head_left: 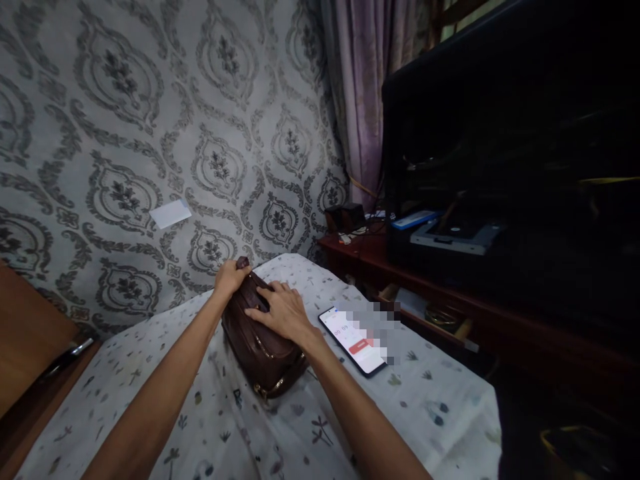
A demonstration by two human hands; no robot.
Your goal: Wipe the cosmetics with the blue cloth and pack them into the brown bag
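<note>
A dark brown handbag (245,340) with gold-coloured zips lies on a white patterned cloth (210,413). At the bag's far end, my left hand (231,277) is closed around its upper edge near a small brown tab. My right hand (285,310) rests on the bag's upper side, thumb and fingers spread apart over the leather. Beneath the hands, part of the bag is hidden. Just right of my right wrist lies a phone (355,343) with its screen lit, partly pixelated.
Beyond the cloth rises a patterned wall (220,160) with a white card (171,213) on it. To the right, a dark television (500,147) stands on a reddish-brown cabinet (360,257) with a partly open drawer (425,313). A wooden board (30,333) borders the left.
</note>
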